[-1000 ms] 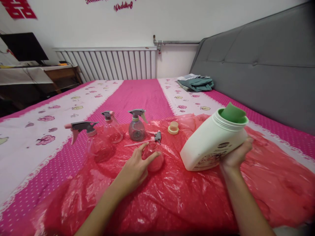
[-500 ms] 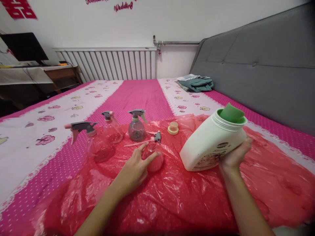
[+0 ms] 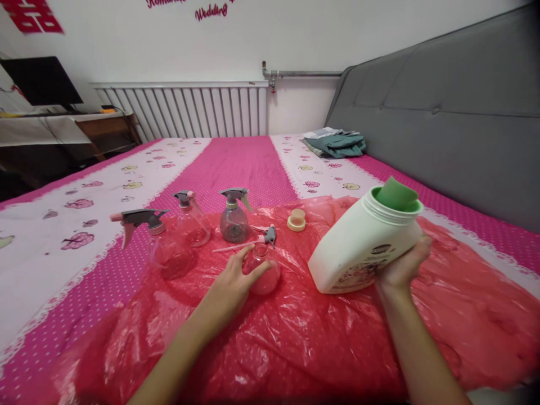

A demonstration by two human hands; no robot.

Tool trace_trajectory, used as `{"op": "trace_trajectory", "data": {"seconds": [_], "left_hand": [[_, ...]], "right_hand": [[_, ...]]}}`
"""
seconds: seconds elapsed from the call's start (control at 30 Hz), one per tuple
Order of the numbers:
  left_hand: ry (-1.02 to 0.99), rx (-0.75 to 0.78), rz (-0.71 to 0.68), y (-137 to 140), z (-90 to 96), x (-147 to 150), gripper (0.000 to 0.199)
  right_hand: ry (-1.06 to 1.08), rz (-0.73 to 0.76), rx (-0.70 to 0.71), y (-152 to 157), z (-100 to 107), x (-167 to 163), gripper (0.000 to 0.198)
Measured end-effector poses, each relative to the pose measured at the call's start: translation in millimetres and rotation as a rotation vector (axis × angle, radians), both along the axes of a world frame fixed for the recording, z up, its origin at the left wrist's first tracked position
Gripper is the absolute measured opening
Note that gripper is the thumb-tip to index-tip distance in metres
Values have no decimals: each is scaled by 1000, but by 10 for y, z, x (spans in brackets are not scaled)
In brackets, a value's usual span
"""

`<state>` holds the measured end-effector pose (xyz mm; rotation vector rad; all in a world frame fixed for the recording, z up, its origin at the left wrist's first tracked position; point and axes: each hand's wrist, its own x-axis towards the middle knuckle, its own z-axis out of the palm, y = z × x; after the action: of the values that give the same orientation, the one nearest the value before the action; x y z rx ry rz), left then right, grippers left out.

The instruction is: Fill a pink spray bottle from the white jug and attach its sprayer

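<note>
My left hand [image 3: 238, 278] grips a small clear spray bottle [image 3: 266, 277] without its top, which stands upright on the red plastic sheet [image 3: 312, 349]. Just behind its open neck lies a grey and pink spray head [image 3: 269, 236] with a long tube. A large white jug [image 3: 354, 247], tilted to the right, is held from its right side by my right hand [image 3: 403, 264]. The green spout [image 3: 396, 195] sits in the jug's mouth. Between bottle and jug, farther back, rests a cream cap [image 3: 296, 220].
Three spray bottles with heads on stand at the left: a pink-headed one [image 3: 171, 253], another clear one [image 3: 193, 222] and a greyish one [image 3: 234, 222]. Folded clothes [image 3: 337, 142] lie near the grey headboard [image 3: 447, 101]. Patterned pink bedding [image 3: 240, 163] spreads behind.
</note>
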<state>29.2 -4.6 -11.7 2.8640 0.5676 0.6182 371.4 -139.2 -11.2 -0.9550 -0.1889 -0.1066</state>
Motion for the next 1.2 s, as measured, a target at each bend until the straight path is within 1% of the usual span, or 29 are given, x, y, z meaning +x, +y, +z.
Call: {"op": "trace_trajectory", "data": {"seconds": [0.27,0.5,0.67,0.83,1.0,1.2], "left_hand": [[-60,-17,-32,13,-13,-23,80],[-15,-45,-20,-13,40,-22,71],[-29,-48,-4,-12,15,-6,79],[-28,-35,-23,0,9,-5,85],[-44,39,-55,-13,47,-18,89],[-24,43,-75,-33,90,-28,91]], "right_hand": [[-10,15,17,5,9,-6,62],[-6,8,26,-1,20,-14,56],[11,-7,18,-3,-5,6,59],[1,-2,13,-4,-15,12,58],[-8,10,22,0,-7,4,57],[-2,4,30,3,1,5,53]]}}
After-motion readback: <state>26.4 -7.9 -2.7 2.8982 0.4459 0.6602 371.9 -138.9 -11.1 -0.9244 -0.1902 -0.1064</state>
